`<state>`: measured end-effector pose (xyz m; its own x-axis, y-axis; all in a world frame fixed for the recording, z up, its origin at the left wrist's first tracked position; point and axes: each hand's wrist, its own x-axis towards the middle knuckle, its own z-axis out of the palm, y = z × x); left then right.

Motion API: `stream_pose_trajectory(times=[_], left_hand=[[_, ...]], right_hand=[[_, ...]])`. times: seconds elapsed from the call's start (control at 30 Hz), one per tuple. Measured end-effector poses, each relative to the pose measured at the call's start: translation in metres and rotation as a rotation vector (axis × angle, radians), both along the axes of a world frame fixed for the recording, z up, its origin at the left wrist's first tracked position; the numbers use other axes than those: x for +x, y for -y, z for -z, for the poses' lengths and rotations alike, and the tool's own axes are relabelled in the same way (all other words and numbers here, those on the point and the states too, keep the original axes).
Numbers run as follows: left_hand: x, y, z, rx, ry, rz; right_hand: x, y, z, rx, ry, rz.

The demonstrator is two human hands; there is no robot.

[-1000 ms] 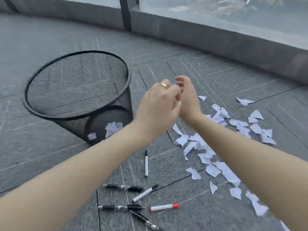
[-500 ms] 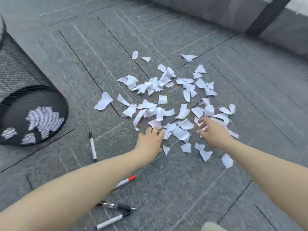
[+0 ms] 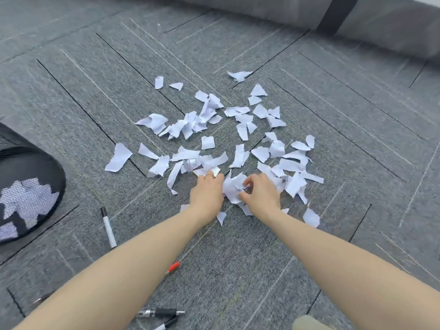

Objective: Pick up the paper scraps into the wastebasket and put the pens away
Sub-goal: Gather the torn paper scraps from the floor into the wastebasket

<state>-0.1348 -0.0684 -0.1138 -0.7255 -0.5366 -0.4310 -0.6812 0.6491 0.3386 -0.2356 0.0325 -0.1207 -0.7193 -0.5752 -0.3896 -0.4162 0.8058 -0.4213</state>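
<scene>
Down on the grey carpet floor (image 3: 309, 258), your 2 hands meet at the near edge of the paper scraps (image 3: 209, 129), which lie spread in a loose white scatter across the carpet tiles ahead of you. Your left hand (image 3: 207, 192) is palm down with its fingers curled onto the scraps at its tips; you wear a ring on it, and whether it has any paper pinched under the fingers cannot be told from above. Your right hand (image 3: 262, 195) is half closed, thumb and fingers curved around a crumpled bunch of scraps (image 3: 232, 188) that sits between the 2 hands and touches both. A few loose pieces lie just beside your wrists. At the left edge, the black mesh wastebasket (image 3: 28, 163) lies on its side, only partly in view, with white paper showing through its mesh. The pens are nearer to you than the scraps: a white marker (image 3: 108, 227) with a black cap lies left of your left forearm, a red-capped pen (image 3: 173, 267) pokes out from under that forearm, and 2 more pens, a black one (image 3: 162, 313) and a white one with a black cap (image 3: 166, 324), lie at the bottom edge.
</scene>
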Motion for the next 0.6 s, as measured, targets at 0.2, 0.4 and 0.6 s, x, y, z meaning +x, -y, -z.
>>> stream_pose_trajectory(times=[0.2,0.4,0.6], left_hand=[[-0.002,0.000,0.005,0.127,-0.049,-0.147],[0.006,-0.014,-0.002,0.196,-0.141,-0.267],[-0.019,-0.009,0.003,0.138,-0.044,-0.454]], right_hand=[[-0.006,-0.001,0.003,-0.047,-0.001,-0.103],[-0.030,0.009,0.001,-0.059,0.107,-0.104],[-0.032,0.021,-0.009,0.096,0.022,-0.227]])
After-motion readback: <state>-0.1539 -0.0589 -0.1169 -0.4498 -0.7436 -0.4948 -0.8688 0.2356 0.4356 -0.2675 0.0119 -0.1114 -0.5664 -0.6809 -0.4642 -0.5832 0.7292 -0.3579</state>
